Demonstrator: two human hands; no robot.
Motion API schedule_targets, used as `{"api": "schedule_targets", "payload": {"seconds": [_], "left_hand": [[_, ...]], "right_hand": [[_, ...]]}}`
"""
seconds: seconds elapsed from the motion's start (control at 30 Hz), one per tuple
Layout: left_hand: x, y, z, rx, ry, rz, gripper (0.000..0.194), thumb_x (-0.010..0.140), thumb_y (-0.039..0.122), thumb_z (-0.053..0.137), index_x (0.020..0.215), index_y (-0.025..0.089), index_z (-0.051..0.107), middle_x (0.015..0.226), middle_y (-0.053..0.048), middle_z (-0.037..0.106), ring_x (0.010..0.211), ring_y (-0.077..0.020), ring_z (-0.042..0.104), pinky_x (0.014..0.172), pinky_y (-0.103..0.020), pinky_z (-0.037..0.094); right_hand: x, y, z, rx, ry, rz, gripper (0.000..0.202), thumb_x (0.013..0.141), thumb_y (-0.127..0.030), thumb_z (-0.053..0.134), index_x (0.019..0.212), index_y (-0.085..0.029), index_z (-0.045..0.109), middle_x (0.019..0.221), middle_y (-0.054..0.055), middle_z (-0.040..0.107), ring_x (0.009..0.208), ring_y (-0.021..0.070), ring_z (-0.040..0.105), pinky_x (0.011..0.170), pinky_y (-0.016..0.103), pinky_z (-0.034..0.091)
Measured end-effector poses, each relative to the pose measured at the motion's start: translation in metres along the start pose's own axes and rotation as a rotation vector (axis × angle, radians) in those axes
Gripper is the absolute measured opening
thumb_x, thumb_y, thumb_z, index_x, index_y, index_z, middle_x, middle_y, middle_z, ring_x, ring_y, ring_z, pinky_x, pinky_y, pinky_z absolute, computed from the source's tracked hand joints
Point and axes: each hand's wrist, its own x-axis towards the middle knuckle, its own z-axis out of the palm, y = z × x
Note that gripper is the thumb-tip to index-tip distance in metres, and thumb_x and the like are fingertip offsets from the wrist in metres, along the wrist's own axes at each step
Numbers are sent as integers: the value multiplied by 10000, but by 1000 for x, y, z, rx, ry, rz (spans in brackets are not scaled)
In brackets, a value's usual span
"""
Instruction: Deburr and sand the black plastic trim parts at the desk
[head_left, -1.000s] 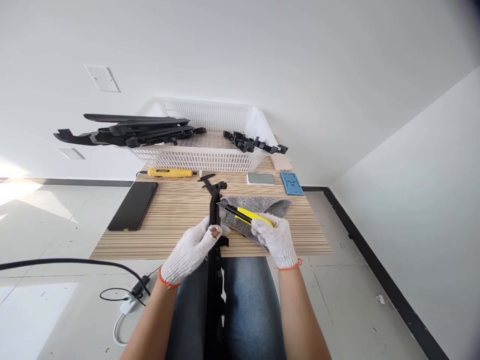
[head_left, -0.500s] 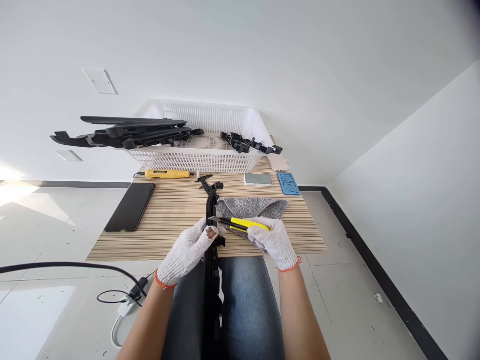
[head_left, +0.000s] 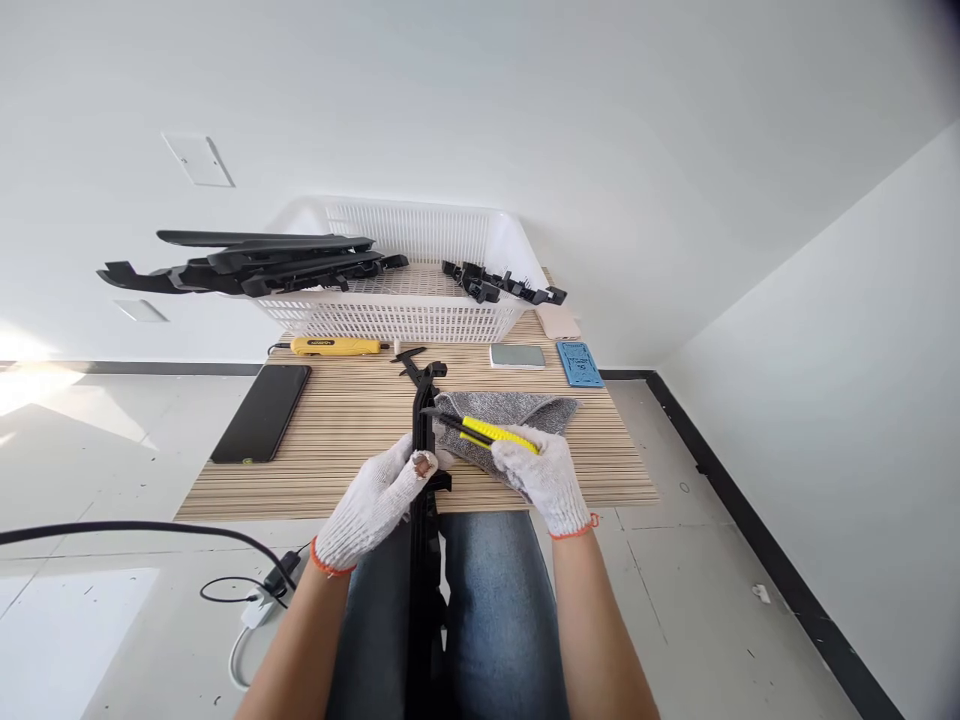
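Note:
My left hand (head_left: 379, 500), in a white knit glove with a hole at the thumb, is closed round a long black plastic part (head_left: 424, 530). The part runs from between my legs up over the table's near edge. My right hand (head_left: 544, 475), gloved too, grips a yellow and black utility knife (head_left: 499, 434). Its blade points left and lies at the upper stretch of the black part, above my left thumb; whether it touches cannot be told. Under and behind the knife lies a grey cloth (head_left: 510, 407).
A white plastic basket (head_left: 405, 322) at the back carries several black parts (head_left: 277, 262), some overhanging its left rim. On the striped table (head_left: 352, 420) lie a black phone (head_left: 262, 413), a yellow power tool (head_left: 335, 346), a grey-white block (head_left: 517, 356) and a blue card (head_left: 578, 363). Cables (head_left: 150, 527) hang at left.
My right hand has tilted the knife, and its blade has moved up along the black part, away from my left thumb. My left hand keeps its hold.

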Motion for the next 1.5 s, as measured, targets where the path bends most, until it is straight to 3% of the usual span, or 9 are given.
{"api": "schedule_targets", "payload": {"seconds": [0.23, 0.33, 0.6, 0.73, 0.87, 1.07, 1.17, 1.33, 1.5], "left_hand": [[0, 0, -1, -19, -8, -13, 517, 1038, 650, 471, 1125, 222, 746, 1202, -56, 797, 1137, -272, 693, 1013, -310, 515], [0, 2, -1, -28, -18, -24, 549, 1026, 662, 487, 1193, 205, 740, 1254, -61, 789, 1184, -283, 684, 1038, -309, 510], [0, 2, -2, -29, -14, -25, 530, 1022, 651, 505, 1165, 204, 750, 1212, -62, 793, 1136, -273, 689, 1008, -313, 513], [6, 5, 5, -15, 76, -80, 581, 996, 708, 491, 1009, 197, 767, 1050, -75, 812, 1040, -278, 703, 950, -346, 528], [20, 10, 15, -64, 189, -142, 702, 961, 778, 435, 1008, 163, 772, 905, -99, 807, 937, -296, 720, 933, -408, 546], [23, 11, 7, -182, 45, -99, 690, 868, 785, 612, 1089, 156, 791, 1087, -127, 822, 1077, -322, 724, 1035, -441, 557], [18, 11, 2, -189, 8, -56, 624, 829, 732, 699, 1086, 173, 804, 1175, -122, 811, 1134, -332, 710, 1080, -452, 543], [13, 11, 2, -241, 18, -46, 613, 854, 716, 686, 1102, 169, 806, 1195, -120, 807, 1165, -338, 702, 1099, -445, 529], [7, 10, 4, -278, 85, -27, 596, 864, 715, 689, 1073, 166, 787, 1142, -115, 798, 1168, -337, 680, 1076, -416, 519]], "right_hand": [[-1, -1, -2, 33, 25, -10, 576, 563, -477, 839, 995, -95, 851, 526, -21, 579, 440, 63, 362, 415, 216, 260], [-1, -2, -3, -22, -72, 29, 564, 554, -434, 851, 998, -86, 853, 523, -20, 582, 435, 60, 361, 409, 212, 246], [0, -1, 2, 3, -31, 24, 528, 554, -423, 864, 963, -90, 844, 522, -28, 583, 433, 55, 368, 406, 204, 251], [5, 5, 2, 138, 131, -61, 512, 573, -502, 836, 898, -107, 813, 529, -24, 591, 413, 57, 378, 392, 204, 268], [7, 8, 2, 125, 95, -61, 509, 565, -483, 871, 903, -107, 809, 533, -20, 600, 410, 59, 401, 391, 198, 282], [7, 7, 0, 188, 143, -86, 458, 550, -518, 847, 773, -128, 758, 512, -19, 590, 389, 49, 386, 376, 190, 268], [7, 8, 0, 181, 111, -86, 442, 547, -499, 853, 773, -131, 758, 508, -20, 590, 390, 47, 376, 374, 190, 267], [7, 9, 2, 124, 37, -30, 532, 547, -490, 875, 919, -115, 807, 523, -21, 598, 403, 62, 400, 378, 193, 271], [9, 12, 3, 92, -17, -24, 564, 553, -543, 865, 902, -104, 807, 514, -13, 593, 388, 52, 374, 384, 198, 254]]}}
